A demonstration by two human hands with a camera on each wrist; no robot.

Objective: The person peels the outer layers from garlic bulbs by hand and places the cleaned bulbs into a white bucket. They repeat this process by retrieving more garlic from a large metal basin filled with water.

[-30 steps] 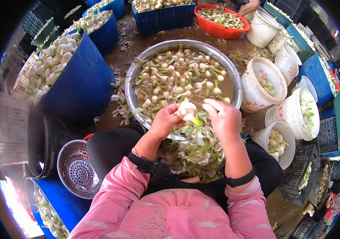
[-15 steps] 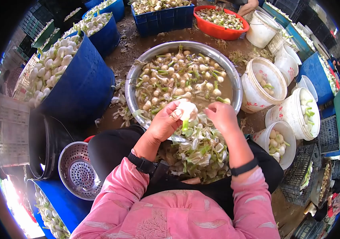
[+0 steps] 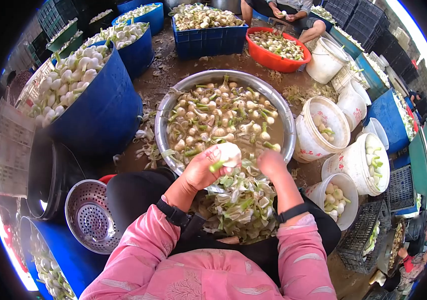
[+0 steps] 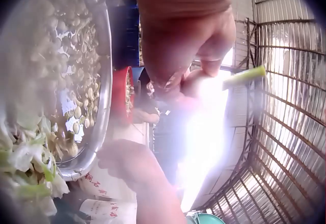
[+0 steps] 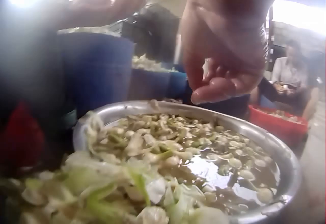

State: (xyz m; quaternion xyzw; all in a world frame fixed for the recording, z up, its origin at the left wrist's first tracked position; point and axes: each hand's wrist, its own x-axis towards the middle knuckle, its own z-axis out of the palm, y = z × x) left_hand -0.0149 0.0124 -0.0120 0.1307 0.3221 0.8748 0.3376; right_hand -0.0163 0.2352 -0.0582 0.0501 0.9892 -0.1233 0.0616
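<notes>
My left hand (image 3: 204,169) grips a white garlic bulb (image 3: 231,154) with a short green stem (image 4: 245,77) over the near rim of a metal basin (image 3: 162,120). In the left wrist view the bulb is washed out by glare. Lower and to the right, my right hand (image 3: 272,164) is apart from the bulb, above the basin's near right side. Its fingers (image 5: 219,87) are curled, and nothing shows held in them. Garlic bulbs (image 3: 223,112) with stems float in the basin's murky water. Below my hands is a heap of peeled skins (image 3: 243,200).
Big blue tubs (image 3: 101,105) of white garlic stand on the left, near a metal colander (image 3: 91,216). White buckets (image 3: 318,135) line the right side. Beyond the basin are a blue crate (image 3: 208,42), a red tub (image 3: 278,62) and another person (image 3: 293,15).
The view has tilted up slightly. The garlic bulb has turned in my left hand, its stem swinging from down to the left. My right hand has lowered and drawn away from the bulb.
</notes>
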